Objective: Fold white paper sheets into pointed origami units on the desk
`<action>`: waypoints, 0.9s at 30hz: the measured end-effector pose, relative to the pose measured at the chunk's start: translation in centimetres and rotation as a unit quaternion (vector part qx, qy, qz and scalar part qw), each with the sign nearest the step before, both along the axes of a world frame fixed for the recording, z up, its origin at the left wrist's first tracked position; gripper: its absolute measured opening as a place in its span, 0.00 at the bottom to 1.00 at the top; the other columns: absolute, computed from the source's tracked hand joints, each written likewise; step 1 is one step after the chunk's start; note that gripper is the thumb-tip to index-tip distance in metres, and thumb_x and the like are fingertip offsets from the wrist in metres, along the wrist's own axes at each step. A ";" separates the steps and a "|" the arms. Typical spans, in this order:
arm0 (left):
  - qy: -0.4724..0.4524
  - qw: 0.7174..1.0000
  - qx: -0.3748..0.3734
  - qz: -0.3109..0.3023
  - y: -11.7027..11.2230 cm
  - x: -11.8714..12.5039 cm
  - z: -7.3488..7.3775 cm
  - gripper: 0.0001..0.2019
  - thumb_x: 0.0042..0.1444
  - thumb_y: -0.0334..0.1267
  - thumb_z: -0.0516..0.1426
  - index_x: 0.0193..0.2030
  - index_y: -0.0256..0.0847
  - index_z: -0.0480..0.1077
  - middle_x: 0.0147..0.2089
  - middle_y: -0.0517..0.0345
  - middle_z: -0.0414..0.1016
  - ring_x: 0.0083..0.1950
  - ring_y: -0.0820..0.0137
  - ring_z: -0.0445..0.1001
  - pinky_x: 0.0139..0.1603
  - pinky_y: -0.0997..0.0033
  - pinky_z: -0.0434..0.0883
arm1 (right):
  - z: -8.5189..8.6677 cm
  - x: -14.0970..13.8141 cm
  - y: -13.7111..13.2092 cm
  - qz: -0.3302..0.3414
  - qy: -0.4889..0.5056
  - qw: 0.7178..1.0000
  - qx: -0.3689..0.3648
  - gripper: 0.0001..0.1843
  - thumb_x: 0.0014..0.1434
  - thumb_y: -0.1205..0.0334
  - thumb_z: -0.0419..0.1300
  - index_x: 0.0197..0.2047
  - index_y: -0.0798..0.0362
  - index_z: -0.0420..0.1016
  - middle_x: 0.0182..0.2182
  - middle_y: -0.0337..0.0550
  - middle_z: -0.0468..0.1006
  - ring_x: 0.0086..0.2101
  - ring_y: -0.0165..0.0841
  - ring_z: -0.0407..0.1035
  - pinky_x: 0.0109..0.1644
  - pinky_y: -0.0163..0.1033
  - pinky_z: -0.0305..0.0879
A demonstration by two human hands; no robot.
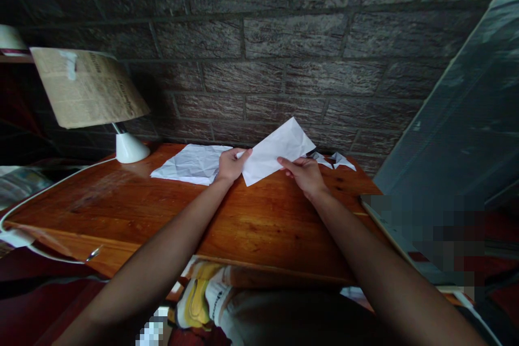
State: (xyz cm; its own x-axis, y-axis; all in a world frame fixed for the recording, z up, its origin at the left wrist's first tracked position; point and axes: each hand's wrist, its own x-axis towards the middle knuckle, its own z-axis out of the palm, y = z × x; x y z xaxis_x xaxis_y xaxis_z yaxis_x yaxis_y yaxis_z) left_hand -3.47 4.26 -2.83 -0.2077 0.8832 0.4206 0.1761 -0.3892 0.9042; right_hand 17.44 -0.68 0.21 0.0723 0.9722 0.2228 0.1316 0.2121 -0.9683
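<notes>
A white sheet of paper (275,150), longer than it is wide, is held up at a slant above the wooden table. My left hand (232,164) pinches its left end, thumb on the near face. On the lower right edge, my right hand (304,174) grips the sheet between thumb and fingers. Faint creases cross the paper near its upper right corner. Beside my left hand lies a stack of crumpled white paper (188,164). Folded white paper pieces (344,161) with pointed corners rest past my right hand, partly hidden by it.
A lamp (132,147) with a newsprint shade stands at the table's back left, its white cord (52,184) running over the left edge. A dark brick wall (263,38) rises behind the wooden table (259,227). To the right leans a large grey panel (454,135).
</notes>
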 end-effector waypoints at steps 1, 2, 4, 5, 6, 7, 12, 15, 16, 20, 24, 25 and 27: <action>0.055 0.998 0.003 -0.001 0.0 -0.3 0.1 0.18 0.49 0.53 0.64 0.33 0.37 0.80 0.35 0.50 0.82 0.32 0.66 0.75 0.34 0.69 0.67 | 0.0 0.1 0.0 -0.001 0.000 1.000 0.003 0.23 0.42 0.41 0.71 0.19 0.53 0.77 0.17 0.39 0.74 0.20 0.27 0.61 0.27 0.37 0.55; 0.108 0.994 0.011 0.006 -0.1 -0.5 0.2 0.17 0.51 0.52 0.62 0.33 0.37 0.79 0.35 0.50 0.82 0.32 0.66 0.75 0.35 0.69 0.66 | 0.0 0.2 0.1 -0.002 0.000 1.000 0.005 0.22 0.42 0.41 0.71 0.19 0.53 0.77 0.18 0.40 0.74 0.20 0.27 0.61 0.27 0.37 0.55; 0.193 0.980 0.033 0.044 -0.4 -0.7 0.6 0.18 0.55 0.52 0.59 0.31 0.38 0.78 0.32 0.52 0.81 0.31 0.67 0.72 0.34 0.70 0.64 | 0.0 0.4 0.2 -0.004 0.006 1.000 0.007 0.22 0.42 0.42 0.71 0.19 0.54 0.77 0.18 0.40 0.74 0.20 0.27 0.61 0.27 0.37 0.55; 0.218 0.973 0.042 0.069 -0.6 -0.7 0.8 0.19 0.57 0.53 0.57 0.29 0.38 0.76 0.29 0.53 0.79 0.29 0.68 0.70 0.33 0.70 0.62 | 0.1 0.5 0.3 -0.005 0.010 1.000 0.006 0.21 0.42 0.43 0.71 0.20 0.54 0.77 0.18 0.40 0.74 0.20 0.27 0.61 0.27 0.37 0.54; 0.230 0.968 0.046 0.091 -0.7 -0.6 0.9 0.20 0.58 0.53 0.56 0.26 0.38 0.74 0.25 0.55 0.76 0.27 0.70 0.67 0.31 0.70 0.60 | 0.1 0.5 0.3 -0.005 0.016 1.000 0.004 0.21 0.42 0.43 0.71 0.20 0.54 0.78 0.18 0.40 0.74 0.20 0.27 0.61 0.27 0.37 0.54; 0.233 0.966 0.046 0.106 -0.8 -0.6 1.0 0.21 0.58 0.53 0.55 0.23 0.39 0.71 0.21 0.57 0.71 0.25 0.71 0.64 0.30 0.70 0.58 | 0.1 0.5 0.3 -0.005 0.021 1.000 0.000 0.22 0.41 0.43 0.72 0.20 0.54 0.78 0.18 0.40 0.74 0.20 0.27 0.60 0.26 0.37 0.54; 0.180 0.979 0.016 0.093 -0.4 -0.4 0.9 0.25 0.61 0.53 0.52 0.17 0.40 0.60 0.16 0.63 0.59 0.23 0.74 0.56 0.27 0.71 0.53 | 0.1 0.3 0.3 -0.003 0.043 0.999 -0.015 0.21 0.41 0.44 0.72 0.20 0.55 0.78 0.18 0.40 0.74 0.20 0.26 0.60 0.27 0.36 0.55; 0.201 0.978 0.002 0.058 -0.1 -0.4 0.7 0.25 0.63 0.51 0.50 0.18 0.40 0.63 0.18 0.60 0.64 0.24 0.72 0.62 0.27 0.71 0.55 | 0.1 0.4 0.3 -0.006 0.060 0.998 -0.013 0.20 0.40 0.45 0.73 0.20 0.55 0.78 0.19 0.41 0.74 0.21 0.26 0.61 0.27 0.36 0.55; 0.230 0.972 0.008 0.053 -0.2 -0.5 0.7 0.24 0.63 0.50 0.49 0.19 0.41 0.64 0.19 0.58 0.66 0.25 0.70 0.64 0.29 0.70 0.57 | 0.1 0.6 0.4 -0.007 0.063 0.998 -0.012 0.20 0.40 0.46 0.73 0.20 0.55 0.78 0.19 0.41 0.75 0.21 0.26 0.61 0.27 0.36 0.56; 0.343 0.935 0.055 0.070 -0.8 -0.3 1.2 0.19 0.64 0.44 0.49 0.23 0.42 0.66 0.26 0.50 0.74 0.33 0.63 0.73 0.36 0.66 0.62 | 0.1 1.3 0.8 -0.013 0.067 0.998 -0.001 0.19 0.40 0.47 0.74 0.20 0.54 0.78 0.19 0.40 0.74 0.21 0.26 0.60 0.26 0.36 0.55; 0.318 0.945 0.074 0.023 -1.4 -0.3 1.4 0.20 0.67 0.47 0.46 0.25 0.42 0.65 0.22 0.54 0.72 0.29 0.65 0.74 0.36 0.67 0.65 | 0.2 1.9 1.1 -0.017 0.087 0.996 0.008 0.19 0.39 0.48 0.74 0.20 0.54 0.76 0.19 0.39 0.74 0.21 0.25 0.60 0.26 0.35 0.55; 0.290 0.955 0.066 -0.011 -1.5 -0.3 1.3 0.21 0.67 0.49 0.46 0.26 0.42 0.65 0.20 0.56 0.71 0.26 0.67 0.73 0.34 0.69 0.66 | 0.2 2.0 1.2 -0.017 0.096 0.995 0.006 0.19 0.38 0.49 0.74 0.20 0.54 0.76 0.20 0.38 0.74 0.21 0.25 0.61 0.25 0.35 0.56; 0.219 0.971 0.036 -0.085 -1.4 -0.3 1.1 0.22 0.66 0.53 0.46 0.28 0.42 0.66 0.18 0.60 0.70 0.22 0.70 0.71 0.30 0.72 0.66 | 0.2 2.1 1.3 -0.019 0.116 0.993 -0.004 0.19 0.37 0.50 0.75 0.20 0.54 0.75 0.20 0.38 0.74 0.21 0.24 0.60 0.24 0.33 0.56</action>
